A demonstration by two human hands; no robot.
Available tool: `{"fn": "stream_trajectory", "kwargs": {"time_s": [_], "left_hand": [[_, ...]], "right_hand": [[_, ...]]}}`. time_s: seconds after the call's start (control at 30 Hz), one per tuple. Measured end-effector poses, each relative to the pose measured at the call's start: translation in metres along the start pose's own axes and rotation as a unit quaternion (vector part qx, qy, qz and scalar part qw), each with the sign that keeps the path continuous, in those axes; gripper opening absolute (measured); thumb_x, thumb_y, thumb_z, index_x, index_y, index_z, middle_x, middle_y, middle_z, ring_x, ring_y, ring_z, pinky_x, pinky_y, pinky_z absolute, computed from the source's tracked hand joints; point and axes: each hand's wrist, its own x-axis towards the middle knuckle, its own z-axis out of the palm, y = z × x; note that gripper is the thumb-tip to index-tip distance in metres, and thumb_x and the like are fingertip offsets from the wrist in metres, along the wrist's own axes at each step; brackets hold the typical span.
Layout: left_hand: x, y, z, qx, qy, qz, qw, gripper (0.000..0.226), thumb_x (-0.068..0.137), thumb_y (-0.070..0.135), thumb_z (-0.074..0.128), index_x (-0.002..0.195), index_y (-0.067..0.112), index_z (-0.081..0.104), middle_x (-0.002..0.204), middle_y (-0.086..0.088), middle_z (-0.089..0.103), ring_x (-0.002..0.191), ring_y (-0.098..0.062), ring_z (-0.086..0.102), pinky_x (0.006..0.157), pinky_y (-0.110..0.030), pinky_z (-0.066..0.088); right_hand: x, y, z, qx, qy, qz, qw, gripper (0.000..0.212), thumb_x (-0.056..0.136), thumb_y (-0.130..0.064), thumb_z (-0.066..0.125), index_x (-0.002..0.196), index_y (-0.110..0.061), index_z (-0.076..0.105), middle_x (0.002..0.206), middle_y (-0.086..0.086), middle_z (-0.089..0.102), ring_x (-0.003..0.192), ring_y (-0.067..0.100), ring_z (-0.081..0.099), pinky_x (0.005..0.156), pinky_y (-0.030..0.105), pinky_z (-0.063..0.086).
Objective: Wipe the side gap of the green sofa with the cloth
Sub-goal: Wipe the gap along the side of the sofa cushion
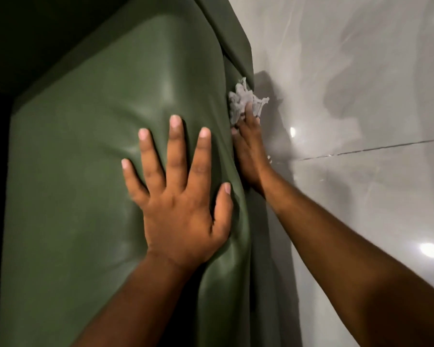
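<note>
The green sofa cushion (90, 159) fills the left and middle of the view, its smooth cover dented. My left hand (178, 191) lies flat on it with fingers spread, pressing the cushion down and leftward near its right edge. My right hand (248, 156) is pushed into the gap between the cushion and the sofa's side panel (233, 43). It grips a crumpled grey cloth (243, 101), which sticks out of the gap beyond the fingertips. The lower part of that hand and the inside of the gap are hidden by the cushion's edge.
A glossy grey tiled floor (361, 96) runs along the sofa's right side, with a dark grout line (376, 146) and bright light reflections. The far left of the view is dark shadow.
</note>
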Motion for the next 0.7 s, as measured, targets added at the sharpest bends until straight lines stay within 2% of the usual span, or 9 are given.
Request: {"fn": "stream_trajectory", "kwargs": {"time_s": [0.13,0.23,0.33,0.43,0.5,0.57,0.6,0.63,0.7], "left_hand": [[-0.002,-0.002,0.005,0.002,0.005,0.011,1.0,0.073,0.092,0.052,0.04,0.157,0.022,0.025,0.165,-0.012,0.012,0.151,-0.047,0.009,0.115,-0.071,0.01],[-0.003,-0.003,0.007,-0.005,0.012,0.02,1.0,0.072,0.092,0.052,0.041,0.156,0.022,0.028,0.165,-0.013,0.014,0.151,-0.049,0.011,0.114,-0.073,0.012],[-0.004,-0.005,0.01,-0.002,0.013,0.024,1.0,0.073,0.091,0.052,0.041,0.156,0.022,0.026,0.166,-0.012,0.011,0.151,-0.05,0.011,0.113,-0.074,0.012],[-0.002,-0.005,0.014,0.004,0.011,0.029,1.0,0.074,0.091,0.053,0.04,0.157,0.023,0.023,0.167,-0.009,0.008,0.151,-0.049,0.009,0.114,-0.073,0.01],[-0.003,-0.005,0.015,0.005,0.006,0.029,1.0,0.074,0.092,0.053,0.039,0.157,0.023,0.022,0.167,-0.011,0.008,0.151,-0.049,0.009,0.115,-0.073,0.009],[-0.003,-0.005,0.011,0.003,-0.01,0.027,1.0,0.074,0.092,0.053,0.039,0.157,0.024,0.022,0.166,-0.011,0.012,0.151,-0.048,0.009,0.116,-0.072,0.009],[-0.002,-0.004,0.008,0.001,-0.028,0.022,0.999,0.074,0.091,0.054,0.039,0.157,0.025,0.022,0.166,-0.011,0.014,0.151,-0.047,0.01,0.116,-0.071,0.009],[0.0,-0.004,0.005,-0.002,-0.05,0.016,0.999,0.074,0.091,0.054,0.039,0.157,0.025,0.023,0.166,-0.01,0.015,0.152,-0.046,0.01,0.116,-0.071,0.009],[0.004,-0.002,-0.012,-0.026,-0.113,0.007,0.993,0.075,0.091,0.057,0.038,0.157,0.027,0.023,0.167,-0.008,0.015,0.153,-0.044,0.009,0.117,-0.07,0.009]], "right_hand": [[0.06,-0.008,-0.002,0.053,0.05,0.046,0.996,0.074,0.081,-0.07,0.042,0.147,-0.037,0.029,0.165,0.002,0.023,0.151,0.025,0.021,0.122,0.054,0.023],[0.071,-0.005,-0.008,0.126,0.063,0.136,0.981,0.08,0.076,-0.079,0.048,0.145,-0.04,0.033,0.154,-0.001,0.042,0.141,0.023,0.04,0.117,0.049,0.034],[0.059,0.008,-0.009,0.181,0.082,0.276,0.94,0.072,0.082,-0.067,0.048,0.138,-0.021,0.05,0.138,0.009,0.059,0.124,0.03,0.055,0.11,0.051,0.043],[0.017,0.017,-0.012,0.162,0.099,0.303,0.934,0.057,0.087,-0.058,0.05,0.122,-0.015,0.062,0.118,0.012,0.07,0.107,0.032,0.065,0.099,0.05,0.052],[-0.023,0.015,-0.017,0.173,0.098,0.313,0.929,0.05,0.093,-0.054,0.048,0.12,-0.015,0.062,0.105,0.01,0.07,0.085,0.026,0.068,0.077,0.041,0.059],[-0.059,0.001,-0.03,0.198,0.088,0.346,0.913,0.047,0.096,-0.054,0.044,0.116,-0.015,0.062,0.093,0.018,0.066,0.062,0.028,0.063,0.053,0.032,0.054],[-0.072,-0.01,-0.042,0.226,0.084,0.356,0.903,0.045,0.096,-0.054,0.044,0.115,-0.018,0.062,0.097,0.024,0.067,0.066,0.036,0.066,0.059,0.039,0.059],[-0.083,-0.024,-0.055,0.271,0.084,0.357,0.89,0.044,0.095,-0.054,0.045,0.117,-0.02,0.062,0.111,0.027,0.069,0.084,0.043,0.07,0.076,0.052,0.061],[-0.101,-0.066,-0.09,0.345,0.102,0.342,0.868,0.047,0.094,-0.053,0.045,0.125,-0.022,0.06,0.126,0.018,0.068,0.109,0.038,0.068,0.1,0.058,0.051]]}}
